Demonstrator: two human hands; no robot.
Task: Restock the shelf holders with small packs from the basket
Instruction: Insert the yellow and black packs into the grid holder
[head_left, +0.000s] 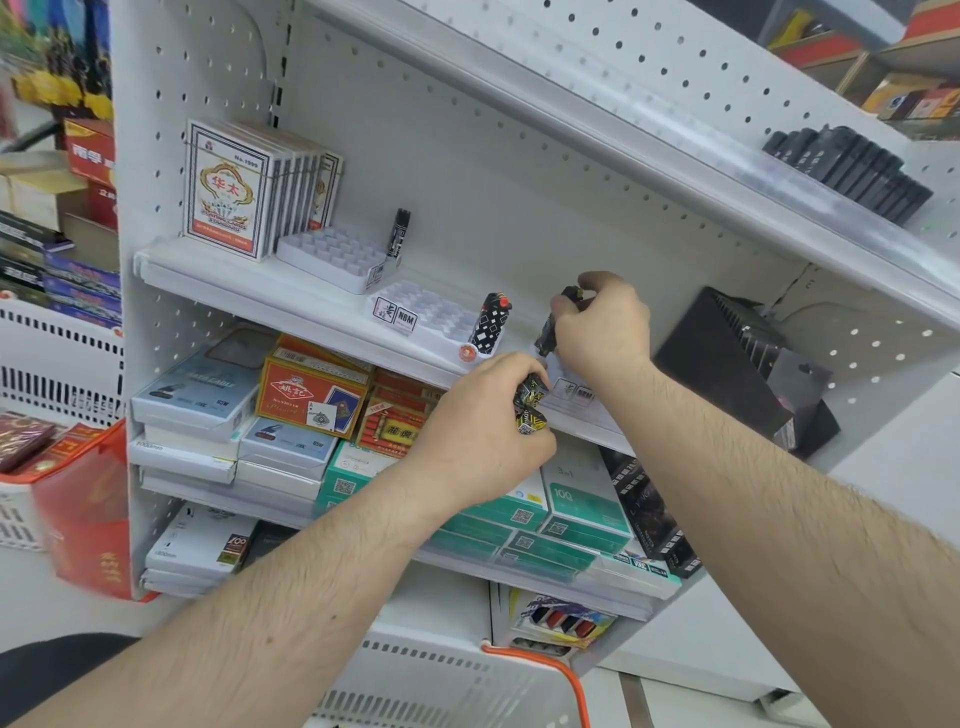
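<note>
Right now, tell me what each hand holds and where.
Left hand grips black-and-yellow packs around their middle. Right hand pinches a dark pack near its top.

1. Three white slotted holders (332, 257) stand on the shelf (the third mostly hidden behind the right hand).
2. Two hands (480, 431).
3. One white basket (457, 691) with an orange handle.
4. Two lighters (399, 232) standing in holders.

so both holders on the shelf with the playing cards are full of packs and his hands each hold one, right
Not full. In the head view both white holders are almost empty, one pack apiece. The left hand and right hand do hold packs.
</note>
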